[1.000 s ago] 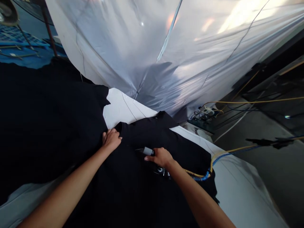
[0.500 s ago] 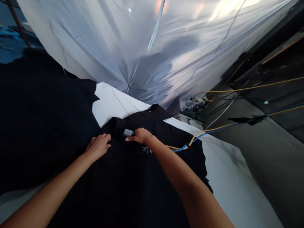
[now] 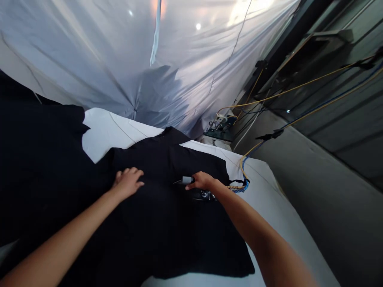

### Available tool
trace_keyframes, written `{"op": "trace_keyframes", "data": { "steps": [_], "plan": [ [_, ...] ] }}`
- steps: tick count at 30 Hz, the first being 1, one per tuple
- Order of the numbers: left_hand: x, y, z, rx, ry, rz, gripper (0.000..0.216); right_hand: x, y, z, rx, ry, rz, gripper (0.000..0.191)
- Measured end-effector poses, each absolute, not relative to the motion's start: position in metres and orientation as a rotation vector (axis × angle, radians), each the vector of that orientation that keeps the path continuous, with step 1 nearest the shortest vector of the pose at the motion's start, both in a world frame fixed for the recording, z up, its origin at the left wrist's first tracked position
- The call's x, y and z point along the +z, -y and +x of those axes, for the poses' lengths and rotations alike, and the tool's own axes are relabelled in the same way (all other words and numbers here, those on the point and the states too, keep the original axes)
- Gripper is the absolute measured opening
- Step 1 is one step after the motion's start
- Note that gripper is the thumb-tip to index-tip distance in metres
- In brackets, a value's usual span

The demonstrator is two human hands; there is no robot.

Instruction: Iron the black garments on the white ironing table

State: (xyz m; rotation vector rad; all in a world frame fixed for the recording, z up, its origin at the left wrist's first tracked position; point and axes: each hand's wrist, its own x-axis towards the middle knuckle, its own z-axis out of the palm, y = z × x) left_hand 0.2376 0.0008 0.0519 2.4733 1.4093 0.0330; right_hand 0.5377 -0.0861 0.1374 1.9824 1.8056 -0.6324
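A black garment [image 3: 143,231] with sleeves and a collar is spread over a white-covered table. My right hand [image 3: 203,181] is wrapped around the grey handle of an iron [image 3: 188,180], which rests on the cloth at the garment's right side. Below my wrist a bit of shiny metal on the iron shows; its dark base hardly stands out from the fabric. To the left of it, my left hand [image 3: 128,182] lies palm down on the cloth, fingers extended and holding nothing.
A yellow and blue hose-and-cord bundle [image 3: 245,175] runs from the iron up to the right. More dark cloth [image 3: 36,159] lies on the left. Silvery sheeting [image 3: 119,52] hangs behind the white table cover [image 3: 263,191]. A small machine [image 3: 221,121] stands beyond the far edge.
The iron has slid right across the garment with my right hand. My left hand has also shifted right over the cloth. The camera view has turned right.
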Motion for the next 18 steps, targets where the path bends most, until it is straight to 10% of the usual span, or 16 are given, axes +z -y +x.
{"op": "trace_keyframes", "data": {
  "steps": [11,18],
  "plan": [
    [0.011,0.023,0.273,-0.278,-1.338,2.26,0.078,0.143,0.161,0.59,-0.743,-1.758,1.769,0.065],
    [0.031,0.044,0.322,-0.071,-1.27,2.447,0.038,0.16,0.151,0.599,-0.626,-1.798,1.955,0.07]
  ]
}}
